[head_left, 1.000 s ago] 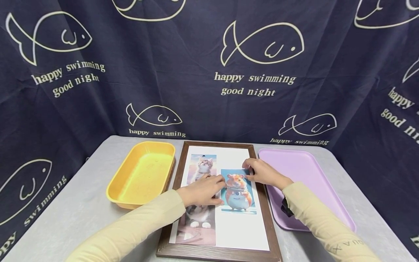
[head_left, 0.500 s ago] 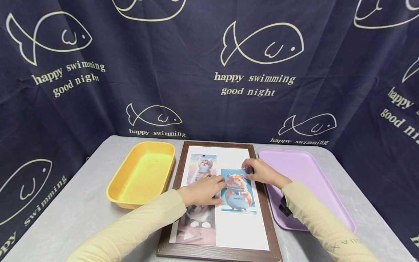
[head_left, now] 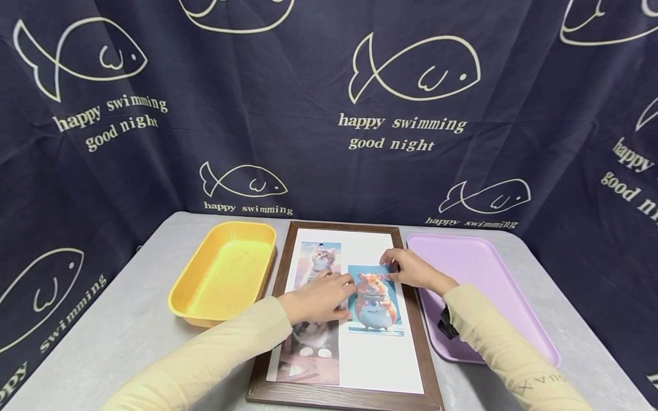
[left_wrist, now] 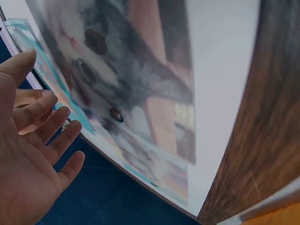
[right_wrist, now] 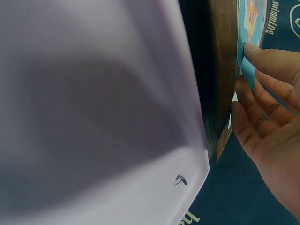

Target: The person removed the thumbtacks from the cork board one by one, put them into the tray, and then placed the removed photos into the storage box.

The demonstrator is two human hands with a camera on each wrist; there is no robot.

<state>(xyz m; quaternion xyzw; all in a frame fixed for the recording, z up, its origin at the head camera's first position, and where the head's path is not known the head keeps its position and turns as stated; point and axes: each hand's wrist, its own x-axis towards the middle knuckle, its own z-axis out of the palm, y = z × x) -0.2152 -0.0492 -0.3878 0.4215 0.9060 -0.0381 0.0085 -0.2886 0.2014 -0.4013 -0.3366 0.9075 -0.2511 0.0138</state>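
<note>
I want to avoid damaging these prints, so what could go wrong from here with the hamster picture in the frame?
The right hand is lifting the hamster picture by one upper corner, seen bent up in the right wrist view; a pull from there may crease or tear it. The left hand rests flat on the cat picture at the shared edge, so its fingers might pin the hamster picture or drag the cat picture askew within the wooden frame.

1. My left hand (head_left: 319, 298) covers the middle of the cat picture (head_left: 315, 319).
2. The left wrist view blurs the cat.
3. The frame's (head_left: 280, 334) near edge is cut off in the head view.
</note>
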